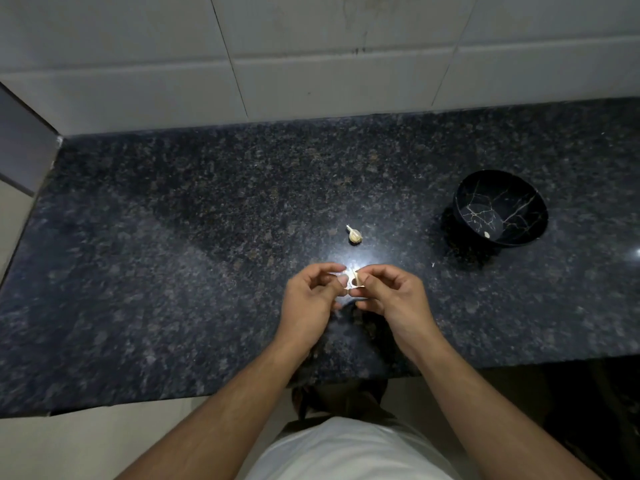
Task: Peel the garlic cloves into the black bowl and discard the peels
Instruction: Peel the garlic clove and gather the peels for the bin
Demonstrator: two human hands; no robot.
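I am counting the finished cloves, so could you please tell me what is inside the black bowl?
One small pale piece, likely a peeled clove, lies at the near inner wall of the black bowl. The rest shows only its marbled lining; the near rim hides a strip of the bottom.

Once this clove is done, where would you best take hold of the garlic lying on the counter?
Probably pinch the garlic's rounded body from above, fingers on either side; its thin stem tip points up-left and looks too slight to hold.
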